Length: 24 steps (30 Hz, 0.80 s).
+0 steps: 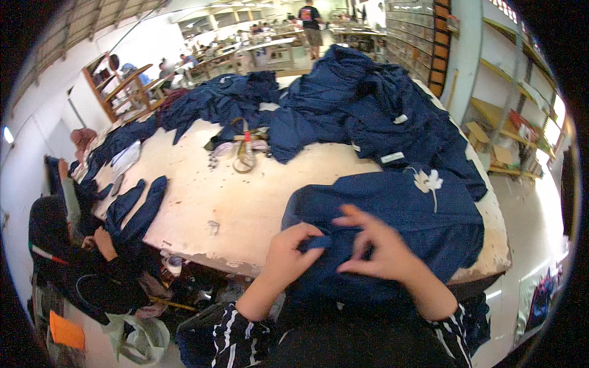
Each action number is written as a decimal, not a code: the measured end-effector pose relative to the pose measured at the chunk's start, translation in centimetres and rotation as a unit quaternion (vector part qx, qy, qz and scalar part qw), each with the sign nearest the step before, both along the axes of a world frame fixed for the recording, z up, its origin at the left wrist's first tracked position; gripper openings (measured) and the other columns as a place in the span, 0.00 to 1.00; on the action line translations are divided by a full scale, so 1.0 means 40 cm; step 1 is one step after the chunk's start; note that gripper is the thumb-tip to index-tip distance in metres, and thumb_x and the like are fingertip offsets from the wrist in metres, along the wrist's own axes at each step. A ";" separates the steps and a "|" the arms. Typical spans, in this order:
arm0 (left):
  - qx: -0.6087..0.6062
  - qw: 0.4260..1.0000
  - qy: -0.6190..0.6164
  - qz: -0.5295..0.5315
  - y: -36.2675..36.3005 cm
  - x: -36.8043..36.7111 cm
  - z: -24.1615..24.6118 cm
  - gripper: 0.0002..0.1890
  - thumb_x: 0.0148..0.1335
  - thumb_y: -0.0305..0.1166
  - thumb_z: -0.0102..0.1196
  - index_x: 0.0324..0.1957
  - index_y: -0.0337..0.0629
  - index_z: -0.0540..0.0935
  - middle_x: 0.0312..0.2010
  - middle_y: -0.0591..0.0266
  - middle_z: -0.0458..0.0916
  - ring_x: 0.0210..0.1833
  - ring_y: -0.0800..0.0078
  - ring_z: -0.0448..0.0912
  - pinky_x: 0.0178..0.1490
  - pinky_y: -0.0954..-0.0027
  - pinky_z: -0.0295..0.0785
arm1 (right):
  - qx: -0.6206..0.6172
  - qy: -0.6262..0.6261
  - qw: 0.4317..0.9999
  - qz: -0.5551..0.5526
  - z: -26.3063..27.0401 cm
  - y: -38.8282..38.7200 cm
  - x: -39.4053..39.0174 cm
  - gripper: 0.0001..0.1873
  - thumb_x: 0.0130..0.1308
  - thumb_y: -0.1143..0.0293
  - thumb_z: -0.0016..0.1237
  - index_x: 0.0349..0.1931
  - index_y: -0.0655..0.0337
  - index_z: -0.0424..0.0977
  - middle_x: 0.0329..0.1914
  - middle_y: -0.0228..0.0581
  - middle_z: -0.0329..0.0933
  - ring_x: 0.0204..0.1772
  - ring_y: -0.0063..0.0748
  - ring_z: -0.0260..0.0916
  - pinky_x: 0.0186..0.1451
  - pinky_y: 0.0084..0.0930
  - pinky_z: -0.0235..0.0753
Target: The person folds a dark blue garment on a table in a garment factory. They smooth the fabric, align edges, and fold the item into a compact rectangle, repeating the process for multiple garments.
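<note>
A navy blue garment (382, 198) lies over the table's near edge and hangs down before me, with a white flower-shaped piece (428, 181) on it. My left hand (294, 253) pinches a folded bit of this navy fabric between thumb and fingers. Just to its right, my right hand (377, 248) is over the same garment, fingers apart and slightly blurred, with nothing seen between them. Beyond the garment lies a large heap of navy garments (340, 101), some with white labels (392, 158).
On the wooden table (198, 198) are scissors (247, 142), tape rolls (224, 151) and small dark bits. At left a co-worker in black (78, 257) handles navy cloth. Yellow-edged shelves (511, 124) stand at right. Another person (310, 27) stands far back.
</note>
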<state>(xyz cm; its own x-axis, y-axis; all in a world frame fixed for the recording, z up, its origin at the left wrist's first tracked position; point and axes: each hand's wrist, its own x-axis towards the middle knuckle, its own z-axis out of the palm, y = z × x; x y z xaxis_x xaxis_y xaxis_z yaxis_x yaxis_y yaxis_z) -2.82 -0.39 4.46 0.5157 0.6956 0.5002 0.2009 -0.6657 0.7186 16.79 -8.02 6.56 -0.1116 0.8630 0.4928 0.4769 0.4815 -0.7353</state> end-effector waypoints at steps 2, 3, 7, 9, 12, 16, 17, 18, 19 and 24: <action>0.125 0.991 0.040 0.015 -0.015 0.028 0.007 0.14 0.41 0.24 0.61 0.34 0.42 0.77 0.28 0.58 0.77 0.30 0.63 0.76 0.35 0.69 0.70 | -0.093 0.028 0.995 0.008 0.003 0.001 -0.040 0.15 0.48 0.77 0.54 0.40 0.62 0.76 0.39 0.40 0.75 0.29 0.25 0.72 0.32 0.22 0.73; 0.192 0.978 0.063 0.056 -0.011 0.022 0.008 0.16 0.39 0.25 0.62 0.35 0.43 0.77 0.28 0.58 0.77 0.30 0.61 0.75 0.34 0.67 0.69 | -0.021 -0.036 0.999 -0.019 -0.004 0.026 -0.030 0.14 0.50 0.80 0.51 0.40 0.62 0.76 0.38 0.41 0.75 0.28 0.25 0.72 0.32 0.22 0.74; 0.204 0.945 0.137 0.214 0.028 -0.032 0.033 0.19 0.35 0.23 0.61 0.35 0.44 0.77 0.30 0.60 0.75 0.28 0.59 0.74 0.32 0.64 0.68 | 0.165 -0.018 0.959 -0.228 0.052 0.006 0.064 0.18 0.51 0.87 0.40 0.39 0.58 0.77 0.28 0.41 0.74 0.30 0.35 0.73 0.33 0.27 0.72; 0.133 0.960 0.116 0.219 0.035 -0.060 0.056 0.16 0.37 0.21 0.58 0.34 0.41 0.78 0.29 0.58 0.76 0.28 0.60 0.75 0.32 0.65 0.70 | 0.272 -0.091 0.884 -0.368 0.060 -0.021 0.145 0.19 0.48 0.89 0.40 0.36 0.60 0.78 0.32 0.40 0.76 0.36 0.35 0.74 0.41 0.25 0.72; 0.056 0.976 0.094 0.190 0.080 -0.111 0.048 0.11 0.42 0.20 0.54 0.33 0.37 0.78 0.29 0.55 0.78 0.29 0.62 0.77 0.33 0.67 0.72 | 0.242 -0.066 0.823 -0.510 0.043 -0.074 0.272 0.14 0.52 0.86 0.38 0.36 0.64 0.76 0.35 0.41 0.76 0.41 0.35 0.73 0.47 0.24 0.69; -0.033 0.975 0.124 0.182 0.132 -0.138 -0.009 0.09 0.49 0.21 0.50 0.34 0.35 0.78 0.27 0.56 0.79 0.30 0.69 0.78 0.33 0.71 0.71 | 0.015 -0.168 0.831 -0.530 -0.117 -0.125 0.446 0.15 0.53 0.84 0.42 0.39 0.61 0.75 0.39 0.44 0.73 0.46 0.43 0.70 0.53 0.28 0.67; -0.021 0.969 0.156 0.189 0.132 -0.135 -0.020 0.09 0.49 0.21 0.50 0.34 0.35 0.78 0.27 0.57 0.79 0.30 0.70 0.78 0.33 0.73 0.71 | -0.051 -0.214 0.835 -0.504 -0.155 -0.134 0.464 0.17 0.52 0.85 0.43 0.41 0.59 0.75 0.42 0.45 0.72 0.49 0.43 0.69 0.57 0.28 0.65; -0.019 0.967 0.171 0.187 0.120 -0.129 -0.019 0.09 0.48 0.23 0.52 0.34 0.35 0.78 0.30 0.54 0.78 0.30 0.66 0.79 0.34 0.69 0.71 | -0.097 -0.203 0.835 -0.503 -0.157 -0.126 0.447 0.21 0.48 0.85 0.46 0.44 0.59 0.73 0.45 0.44 0.69 0.53 0.45 0.66 0.60 0.32 0.62; -0.014 0.972 0.159 0.173 0.111 -0.122 -0.027 0.09 0.48 0.23 0.52 0.34 0.36 0.78 0.31 0.54 0.78 0.30 0.66 0.79 0.34 0.69 0.71 | -0.058 -0.199 0.831 -0.517 -0.156 -0.131 0.433 0.21 0.48 0.85 0.46 0.45 0.59 0.73 0.46 0.44 0.69 0.53 0.45 0.65 0.61 0.32 0.62; 0.030 0.987 0.123 0.103 0.056 -0.076 -0.029 0.11 0.43 0.23 0.56 0.34 0.38 0.78 0.34 0.54 0.78 0.34 0.63 0.78 0.39 0.66 0.71 | 0.003 -0.111 0.881 -0.460 -0.053 -0.184 0.310 0.21 0.47 0.82 0.50 0.45 0.60 0.72 0.44 0.43 0.71 0.53 0.43 0.66 0.61 0.32 0.62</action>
<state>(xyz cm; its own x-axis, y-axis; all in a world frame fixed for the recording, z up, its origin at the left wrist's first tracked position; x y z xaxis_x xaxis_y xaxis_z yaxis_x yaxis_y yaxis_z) -5.86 1.83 3.31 0.4777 0.7711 0.4208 0.4996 -0.6325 0.5919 29.20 -15.40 4.45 0.5387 0.6363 0.5522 0.7994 -0.1792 -0.5734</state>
